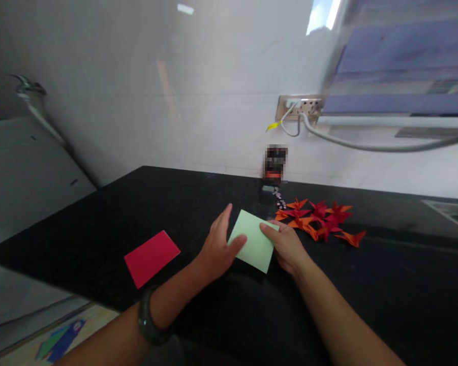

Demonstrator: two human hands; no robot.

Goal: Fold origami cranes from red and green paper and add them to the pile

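A square of pale green paper (254, 241) is held just above the dark counter, tilted toward me. My right hand (285, 245) pinches its right corner, thumb on top and fingers underneath. At the left edge is my left hand (221, 246), its fingers stretched out and apart from the thumb, which lies over the paper's face. Whether that thumb presses on the paper I cannot tell. To the left, a red paper sheet or stack (152, 258) lies flat. Several folded red and orange paper cranes (318, 219) are gathered beyond my right hand.
The black countertop (99, 218) meets a white wall (213, 122). A blurred-out upright object (275, 163) stands against the wall, with a small patterned strip (279, 198) in front. Cables run from a wall socket (299, 108). A glass-like panel edge (448, 213) shows at right.
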